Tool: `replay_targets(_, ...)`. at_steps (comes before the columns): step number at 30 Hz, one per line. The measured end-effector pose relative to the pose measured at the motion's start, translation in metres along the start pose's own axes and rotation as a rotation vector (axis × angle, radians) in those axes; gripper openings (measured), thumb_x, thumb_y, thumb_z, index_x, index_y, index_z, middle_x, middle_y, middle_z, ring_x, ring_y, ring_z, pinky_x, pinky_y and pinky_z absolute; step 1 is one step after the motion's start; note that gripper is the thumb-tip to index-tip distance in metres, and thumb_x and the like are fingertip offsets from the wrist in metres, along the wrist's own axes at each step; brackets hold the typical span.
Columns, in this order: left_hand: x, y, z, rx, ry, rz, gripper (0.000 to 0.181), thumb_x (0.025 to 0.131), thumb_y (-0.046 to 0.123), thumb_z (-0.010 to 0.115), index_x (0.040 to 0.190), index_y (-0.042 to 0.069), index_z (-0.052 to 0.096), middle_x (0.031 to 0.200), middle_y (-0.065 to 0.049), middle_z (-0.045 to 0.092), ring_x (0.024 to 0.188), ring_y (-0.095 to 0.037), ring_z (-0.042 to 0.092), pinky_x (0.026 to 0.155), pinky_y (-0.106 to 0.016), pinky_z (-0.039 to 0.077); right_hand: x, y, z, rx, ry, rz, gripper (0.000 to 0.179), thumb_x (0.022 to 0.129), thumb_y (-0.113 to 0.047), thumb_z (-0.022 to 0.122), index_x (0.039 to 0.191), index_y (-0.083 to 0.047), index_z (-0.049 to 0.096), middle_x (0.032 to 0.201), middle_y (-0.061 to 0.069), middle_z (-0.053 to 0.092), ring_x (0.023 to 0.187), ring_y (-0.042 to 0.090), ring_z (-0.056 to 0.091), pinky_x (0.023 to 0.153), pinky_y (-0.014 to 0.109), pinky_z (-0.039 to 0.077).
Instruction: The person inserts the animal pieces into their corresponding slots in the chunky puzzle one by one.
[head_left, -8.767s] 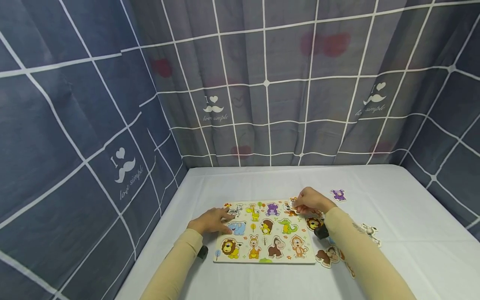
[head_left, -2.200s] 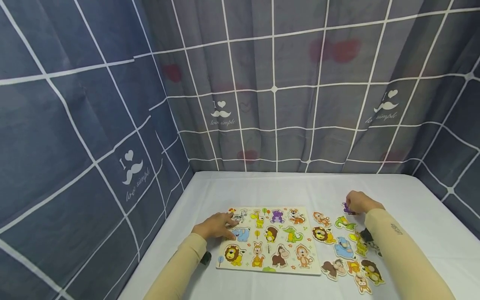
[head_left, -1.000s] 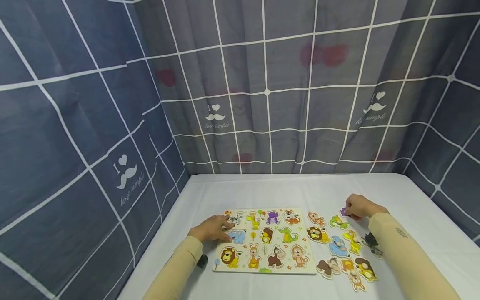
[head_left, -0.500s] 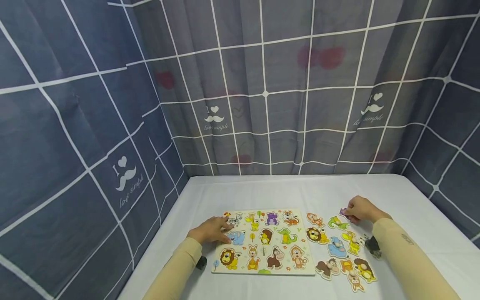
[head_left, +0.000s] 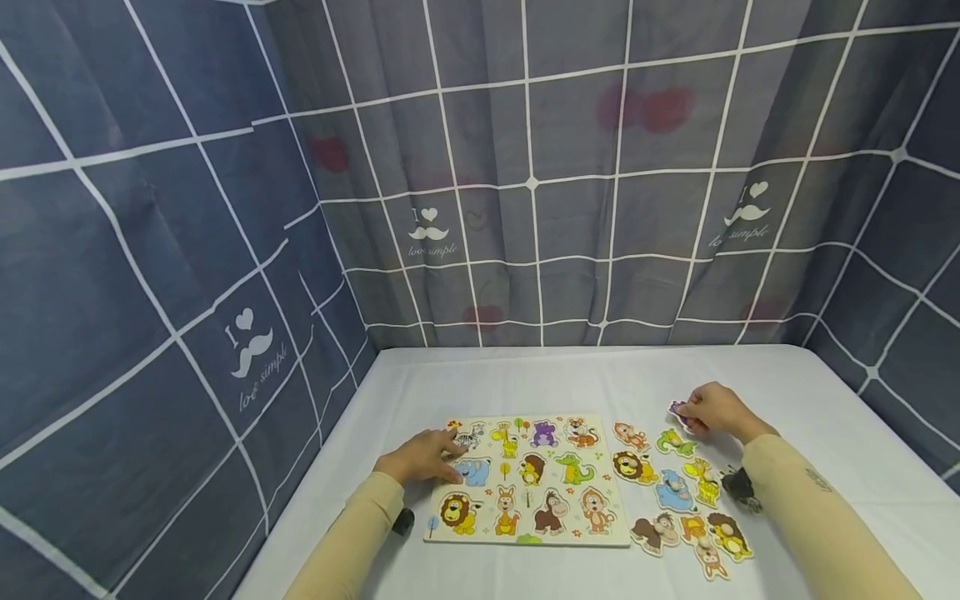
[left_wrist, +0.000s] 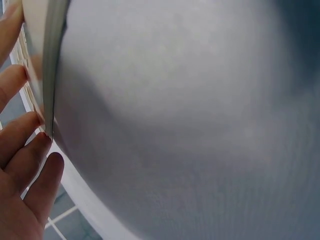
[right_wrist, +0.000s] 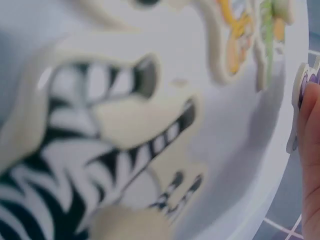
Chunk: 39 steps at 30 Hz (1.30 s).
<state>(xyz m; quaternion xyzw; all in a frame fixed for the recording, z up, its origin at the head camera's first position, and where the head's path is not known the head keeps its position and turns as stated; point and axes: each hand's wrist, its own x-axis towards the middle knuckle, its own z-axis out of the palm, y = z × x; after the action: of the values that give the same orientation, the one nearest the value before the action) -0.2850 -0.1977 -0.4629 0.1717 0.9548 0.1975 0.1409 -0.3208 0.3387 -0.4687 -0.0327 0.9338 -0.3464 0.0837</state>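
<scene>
My right hand [head_left: 716, 411] pinches a purple hippo puzzle piece [head_left: 679, 412] between thumb and fingers, behind the loose pieces. In the right wrist view the piece [right_wrist: 305, 95] is tilted on edge, partly hidden by the thumb. My left hand [head_left: 420, 457] rests with spread, relaxed fingers on the left edge of the animal puzzle board [head_left: 487, 537]. In the left wrist view its fingertips touch the board's edge [left_wrist: 51, 75]. The board shows rows of animals, among them a purple hippo picture [head_left: 543, 433] in the back row and a tiger [head_left: 581, 432] at the back right corner.
Loose pieces lie right of the board: monkey [head_left: 631, 436], crocodile [head_left: 676, 443], lion [head_left: 635, 467], elephant [head_left: 675, 492], giraffe [head_left: 702, 482], gorilla [head_left: 655, 533], kangaroo [head_left: 707, 554] and hedgehog [head_left: 729, 536]. A zebra piece [right_wrist: 65, 165] lies under the right forearm. Grid-patterned curtains [head_left: 570, 217] surround the white table [head_left: 480, 375].
My right hand has gone from the board's back right corner to the purple hippo piece, taken hold of it and shifted it slightly left. The left hand stays on the board.
</scene>
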Motion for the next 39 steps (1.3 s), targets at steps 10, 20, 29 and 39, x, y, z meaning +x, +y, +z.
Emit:
replay_targets(10,0.0,-0.001,0.0,0.002,0.003,0.017,0.06,0.075,0.032,0.086,0.13,0.016,0.067,0.155,-0.02,0.044,0.144,-0.045,0.038,0.119,-0.058,0.032,-0.001,-0.019,0.007,0.16,0.051,-0.018,0.022,0.094,-0.01,0.066,0.077,0.001,0.061,0.062,0.0,0.066,0.055,0.008,0.062,0.053,0.024,0.056)
replay_targets(20,-0.002,0.0,0.0,-0.009,-0.001,0.006,0.06,0.076,0.032,0.086,0.13,0.018,0.067,0.156,-0.018,0.044,0.145,-0.046,0.036,0.119,-0.06,0.03,0.0,-0.037,0.019,0.243,0.026,-0.05,0.02,0.095,-0.007,0.066,0.078,0.004,0.062,0.064,0.0,0.067,0.055,0.007,0.063,0.056,0.027,0.059)
replay_targets(29,0.001,-0.002,0.0,0.01,-0.004,0.008,0.06,0.076,0.035,0.085,0.131,0.019,0.067,0.156,-0.017,0.043,0.145,-0.044,0.037,0.12,-0.057,0.031,0.003,-0.054,0.026,0.327,-0.01,-0.028,0.019,0.095,-0.006,0.065,0.081,0.005,0.061,0.063,0.0,0.066,0.054,0.005,0.062,0.054,0.022,0.058)
replay_targets(39,0.0,-0.002,0.0,0.009,-0.009,0.008,0.06,0.076,0.035,0.085,0.131,0.019,0.067,0.156,-0.018,0.043,0.145,-0.044,0.037,0.12,-0.058,0.03,0.002,-0.063,0.034,0.399,0.002,-0.012,0.02,0.096,-0.005,0.064,0.084,0.011,0.063,0.062,-0.001,0.065,0.053,0.005,0.063,0.056,0.024,0.059)
